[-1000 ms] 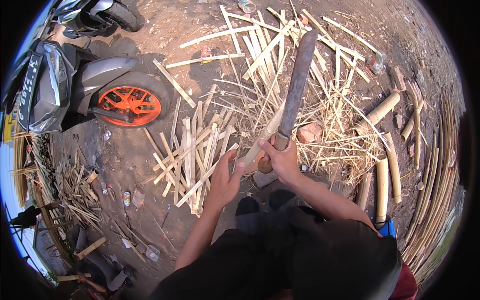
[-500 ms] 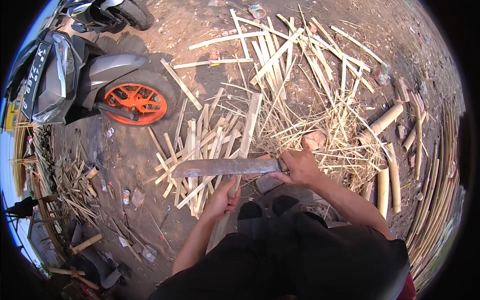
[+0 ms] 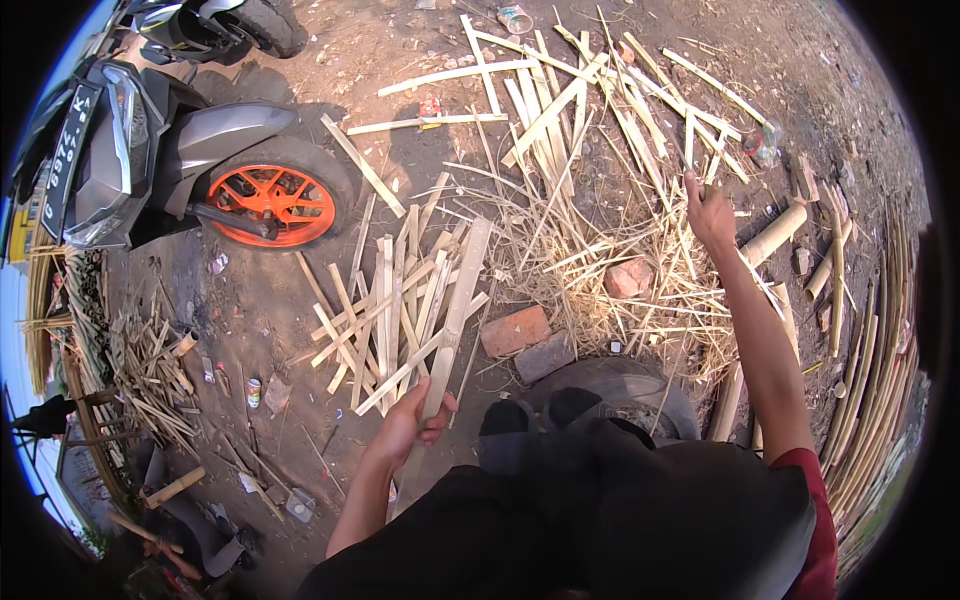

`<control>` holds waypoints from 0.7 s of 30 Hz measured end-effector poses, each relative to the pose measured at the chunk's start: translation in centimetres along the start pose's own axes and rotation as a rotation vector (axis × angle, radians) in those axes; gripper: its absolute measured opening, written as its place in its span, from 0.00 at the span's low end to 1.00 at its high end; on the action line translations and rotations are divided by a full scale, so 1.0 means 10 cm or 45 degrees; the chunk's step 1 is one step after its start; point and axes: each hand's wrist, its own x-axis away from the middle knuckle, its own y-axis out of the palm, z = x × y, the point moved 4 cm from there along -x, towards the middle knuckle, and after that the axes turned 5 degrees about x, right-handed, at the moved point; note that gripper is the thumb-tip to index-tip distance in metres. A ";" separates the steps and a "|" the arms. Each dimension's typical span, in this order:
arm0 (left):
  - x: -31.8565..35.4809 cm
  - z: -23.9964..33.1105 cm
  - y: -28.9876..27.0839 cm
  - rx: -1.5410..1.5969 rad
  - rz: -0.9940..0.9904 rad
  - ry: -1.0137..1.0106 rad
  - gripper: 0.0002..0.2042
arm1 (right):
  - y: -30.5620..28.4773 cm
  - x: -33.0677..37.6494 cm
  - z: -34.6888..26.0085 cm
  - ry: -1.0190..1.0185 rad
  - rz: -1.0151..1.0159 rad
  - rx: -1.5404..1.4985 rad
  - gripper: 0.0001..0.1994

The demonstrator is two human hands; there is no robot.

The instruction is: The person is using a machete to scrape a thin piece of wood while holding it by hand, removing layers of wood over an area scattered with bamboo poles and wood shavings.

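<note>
My left hand (image 3: 410, 425) is closed round a long, flat bamboo strip (image 3: 462, 300). The strip slants from near my body up and away, its far end over a heap of cut bamboo pieces (image 3: 388, 300). Out to the right, my right hand (image 3: 712, 218) is raised with the arm stretched, its fingers curled into a fist above the pile of shavings. The machete it gripped half a second ago hardly shows now; its blade is seemingly turned edge-on or hidden, so I cannot make out its angle.
Split bamboo strips (image 3: 545, 130) and thin shavings (image 3: 560, 235) cover the ground ahead. Bricks (image 3: 515, 332) and a tyre (image 3: 640, 385) lie by my feet. A motorbike with an orange wheel (image 3: 270, 207) stands left; long bamboo poles (image 3: 875, 370) lie right. Another person (image 3: 200, 535) works lower left.
My right hand has swung away from the strip, up and to the right. The blade no longer lies across the strip. My left hand has drawn the strip slightly back and left.
</note>
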 end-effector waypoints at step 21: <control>0.19 -0.09 0.30 -1.167 0.732 0.525 0.21 | 0.27 0.58 -0.72 -0.240 -0.447 0.167 0.21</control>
